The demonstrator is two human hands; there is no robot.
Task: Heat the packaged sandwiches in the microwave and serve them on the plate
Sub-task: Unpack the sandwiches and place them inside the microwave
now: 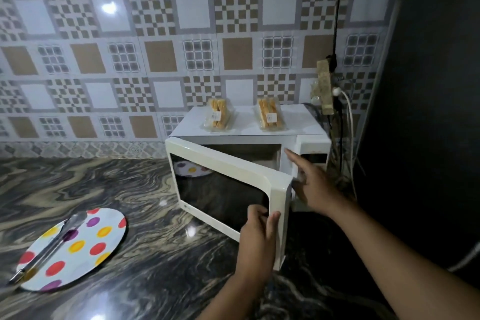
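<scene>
A white microwave [309,147] stands on the counter against the tiled wall, its door [223,189] swung partly open toward me. My left hand [257,239] grips the free lower edge of the door, thumb on the side face. My right hand [314,184] reaches past the door edge, index finger stretched toward the front frame of the microwave beside the control panel. Two packaged sandwiches lie on top of the microwave, one on the left [219,115] and one on the right [270,115]. A polka-dot plate [104,239] lies at the lower left with metal tongs [49,247] across it.
The dark marbled countertop [155,254] spreads between plate and microwave. A power strip [324,86] with a white plug and cables hangs on the wall right of the microwave. A dark wall closes off the right side.
</scene>
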